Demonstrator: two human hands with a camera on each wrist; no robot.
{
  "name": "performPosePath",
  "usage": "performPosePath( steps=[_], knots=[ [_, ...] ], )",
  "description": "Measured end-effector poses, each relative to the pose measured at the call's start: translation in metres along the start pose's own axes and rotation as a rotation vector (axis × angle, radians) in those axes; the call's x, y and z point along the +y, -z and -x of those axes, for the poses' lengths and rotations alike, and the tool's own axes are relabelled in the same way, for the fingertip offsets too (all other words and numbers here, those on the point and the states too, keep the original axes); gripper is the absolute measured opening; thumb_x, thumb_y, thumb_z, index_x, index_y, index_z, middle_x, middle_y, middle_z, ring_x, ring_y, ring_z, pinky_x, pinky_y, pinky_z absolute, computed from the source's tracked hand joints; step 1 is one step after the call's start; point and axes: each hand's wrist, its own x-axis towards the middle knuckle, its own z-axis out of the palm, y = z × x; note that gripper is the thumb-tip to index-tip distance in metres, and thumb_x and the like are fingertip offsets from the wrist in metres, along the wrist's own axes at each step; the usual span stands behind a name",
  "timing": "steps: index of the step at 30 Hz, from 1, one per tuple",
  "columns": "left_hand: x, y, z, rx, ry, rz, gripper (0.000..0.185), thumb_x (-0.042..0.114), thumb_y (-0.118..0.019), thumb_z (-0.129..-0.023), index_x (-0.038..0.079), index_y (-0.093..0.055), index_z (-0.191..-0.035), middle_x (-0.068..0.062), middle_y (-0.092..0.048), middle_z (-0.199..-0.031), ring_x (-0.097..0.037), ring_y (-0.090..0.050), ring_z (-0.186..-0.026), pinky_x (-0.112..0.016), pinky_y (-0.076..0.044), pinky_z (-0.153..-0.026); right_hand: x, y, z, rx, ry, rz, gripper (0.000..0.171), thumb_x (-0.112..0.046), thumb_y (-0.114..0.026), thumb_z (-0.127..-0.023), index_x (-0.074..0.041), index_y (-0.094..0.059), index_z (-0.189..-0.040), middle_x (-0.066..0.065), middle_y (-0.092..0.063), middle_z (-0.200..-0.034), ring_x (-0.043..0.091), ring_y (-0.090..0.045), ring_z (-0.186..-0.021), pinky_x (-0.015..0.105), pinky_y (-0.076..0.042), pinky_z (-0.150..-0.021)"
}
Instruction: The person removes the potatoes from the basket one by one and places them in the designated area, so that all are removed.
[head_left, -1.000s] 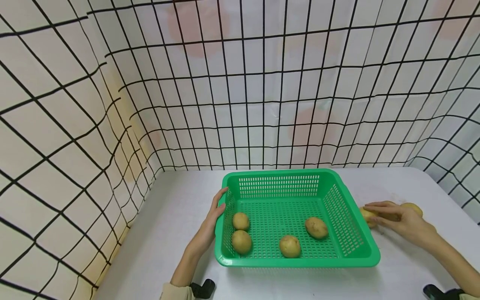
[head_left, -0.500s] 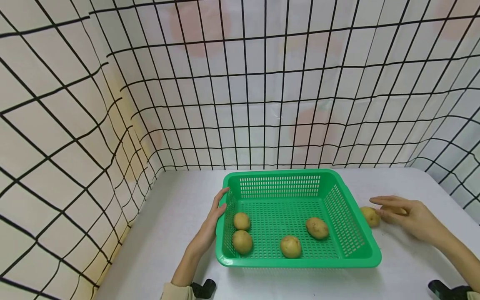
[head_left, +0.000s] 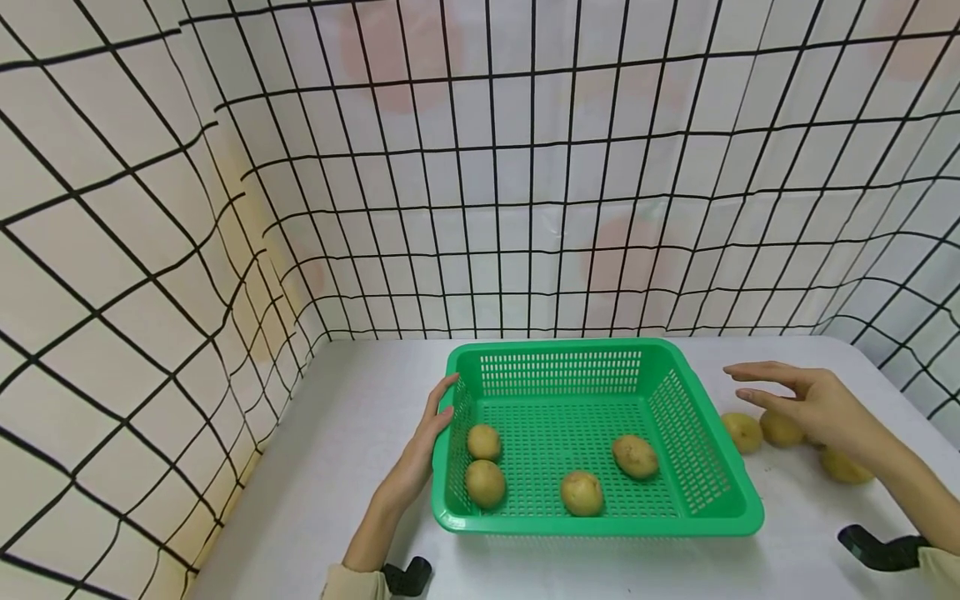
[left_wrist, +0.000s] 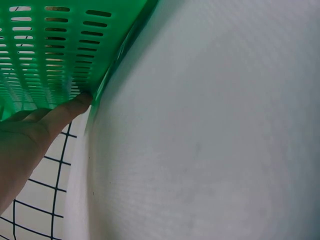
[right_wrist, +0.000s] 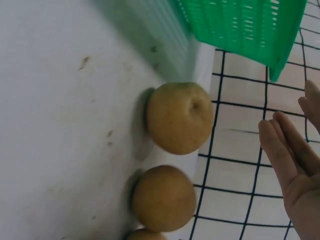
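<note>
Potatoes (head_left: 780, 428) lie just below my spread, empty right hand (head_left: 813, 400) | left hand (head_left: 420, 454), fingers straight, presses basket (head_left: 705, 521) wall.

Green slotted basket (head_left: 697, 433) on a white table (head_left: 352, 433). Yellow-brown potatoes: four inside the basket (head_left: 483, 483), three right of it (head_left: 741, 432). Behind the basket, a white backdrop (head_left: 480, 167) with black grid lines.
</note>
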Motion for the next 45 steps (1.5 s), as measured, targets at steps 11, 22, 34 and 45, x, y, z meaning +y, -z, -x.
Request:
performPosePath(
  steps=[11,22,34,45],
  knots=[
    [0.001,0.0,-0.001,0.0,0.007,0.012,0.052,0.045,-0.03,-0.111,0.043,-0.015,-0.161,-0.001,-0.006,-0.173,-0.035,-0.01,-0.16,-0.069,-0.017,-0.123,-0.028,0.005,-0.028,-0.07,0.062,-0.006,0.041,-0.03,-0.068,-0.102,-0.022,-0.064,-0.141,-0.026,-0.063,-0.131,-0.032,-0.035,-0.114,0.078,-0.041,-0.095],
    [0.001,-0.001,-0.001,-0.001,0.007,0.01,0.053,0.044,-0.03,-0.111,0.041,-0.015,-0.162,-0.001,-0.005,-0.174,-0.034,-0.008,-0.16,-0.068,-0.015,-0.125,-0.067,0.01,-0.047,-0.155,0.063,0.043,0.042,-0.037,-0.062,-0.104,-0.022,-0.062,-0.143,0.018,-0.061,-0.146,0.051,-0.047,-0.137,0.08,-0.042,-0.094],
    [0.001,0.001,0.0,-0.002,0.007,0.011,0.053,0.045,-0.03,-0.111,0.042,-0.015,-0.161,-0.001,-0.006,-0.173,-0.035,-0.011,-0.16,-0.068,-0.018,-0.124,-0.11,-0.009,-0.07,-0.265,0.187,-0.039,0.034,-0.03,-0.063,-0.104,-0.025,-0.068,-0.137,0.006,-0.066,-0.142,-0.017,-0.053,-0.115,0.07,-0.049,-0.099],
    [0.001,0.001,-0.001,-0.003,0.008,0.013,0.053,0.046,-0.03,-0.111,0.042,-0.015,-0.161,0.0,-0.006,-0.173,-0.035,-0.012,-0.159,-0.068,-0.019,-0.124,-0.15,-0.047,-0.096,-0.416,0.287,-0.151,0.039,-0.028,-0.068,-0.101,-0.018,-0.067,-0.139,0.003,-0.071,-0.134,0.03,-0.063,-0.131,0.058,-0.051,-0.107]
  ],
)
